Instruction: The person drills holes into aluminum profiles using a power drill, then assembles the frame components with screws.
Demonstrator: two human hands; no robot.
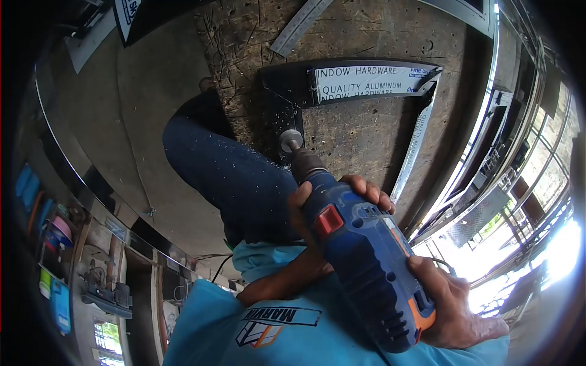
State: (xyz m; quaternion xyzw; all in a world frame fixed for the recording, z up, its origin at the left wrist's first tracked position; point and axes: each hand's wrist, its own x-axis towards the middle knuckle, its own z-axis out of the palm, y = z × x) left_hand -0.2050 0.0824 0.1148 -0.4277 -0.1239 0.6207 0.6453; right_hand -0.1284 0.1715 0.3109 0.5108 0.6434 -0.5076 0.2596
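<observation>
At the near left part of the scarred wooden counter (354, 131), holds a blue-and-orange power drill (372, 268) with both hands, at a slant over the lap. With the left hand (300, 201), cups the front of the drill's body from beneath, thumb to one side and fingers (370, 191) clenched around the other, near the red block (328, 221). With the right hand (448, 299), grips the rear handle, fingers wrapped around it. Points the chuck (307, 163) away from the torso, with a round cutter (290, 141) at the short dark arm of an angular black frame (282, 91). Cannot tell how deep the cutter sits. Has the frame lying on the counter, with printed film (357, 82) along its far side and more down the slender right side. Beyond it, has a metal ruler (299, 27) lying aslant, well apart from the drill. Wears dark trousers (226, 171), speckled with pale shavings (235, 163), beside the counter, and a light blue shirt (213, 329).
</observation>
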